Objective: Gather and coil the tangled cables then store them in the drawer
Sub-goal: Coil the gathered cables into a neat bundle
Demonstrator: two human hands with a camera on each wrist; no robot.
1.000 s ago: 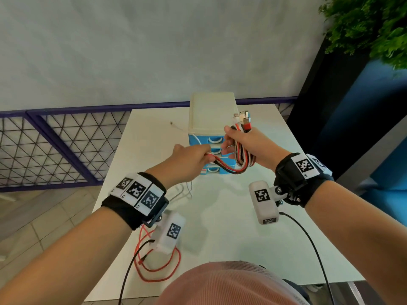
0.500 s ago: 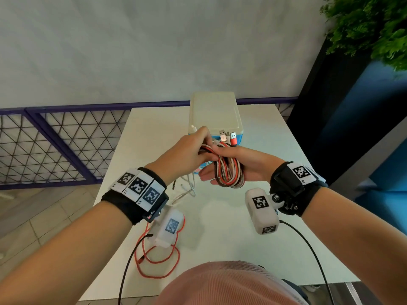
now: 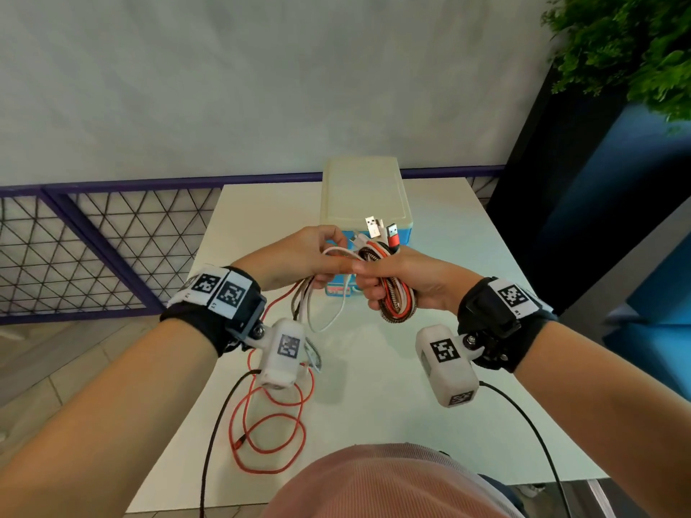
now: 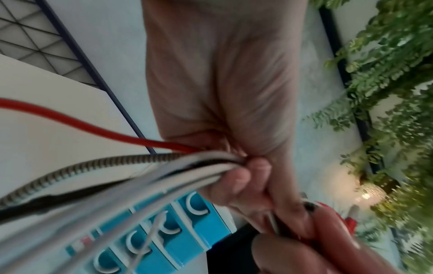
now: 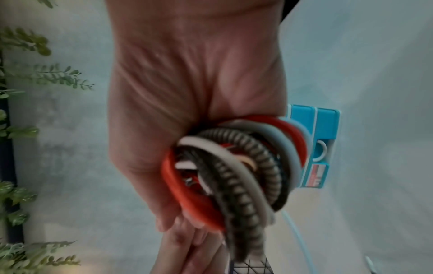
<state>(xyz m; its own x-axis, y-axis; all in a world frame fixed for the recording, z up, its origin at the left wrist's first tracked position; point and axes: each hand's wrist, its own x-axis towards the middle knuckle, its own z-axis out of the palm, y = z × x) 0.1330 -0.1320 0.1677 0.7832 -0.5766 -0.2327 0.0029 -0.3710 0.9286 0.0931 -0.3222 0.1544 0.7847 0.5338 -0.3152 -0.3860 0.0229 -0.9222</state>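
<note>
My right hand (image 3: 377, 282) grips a coil of red, white and braided cables (image 3: 396, 300) above the table, with two USB plugs (image 3: 381, 228) sticking up from its top. The wrist view shows the same coil (image 5: 234, 172) wrapped round my right hand's fingers. Right beside it, my left hand (image 3: 318, 256) pinches the loose strands (image 4: 164, 166) that run from the coil. These strands hang down to a red cable (image 3: 269, 428) looped on the table. Behind both hands stands the small blue drawer unit (image 3: 362, 196) with a cream top, its drawers (image 4: 164, 239) closed.
The white table (image 3: 430, 424) ends just behind the drawer unit at a purple mesh railing (image 3: 93, 248). A green plant (image 3: 628, 43) on a dark stand fills the right side. Black camera leads hang off both wrists over the near table edge.
Both hands have drawn together and lifted. My left hand has brought the strands up and over the coil, adding a turn. The coil now hangs below my right hand's fist.
</note>
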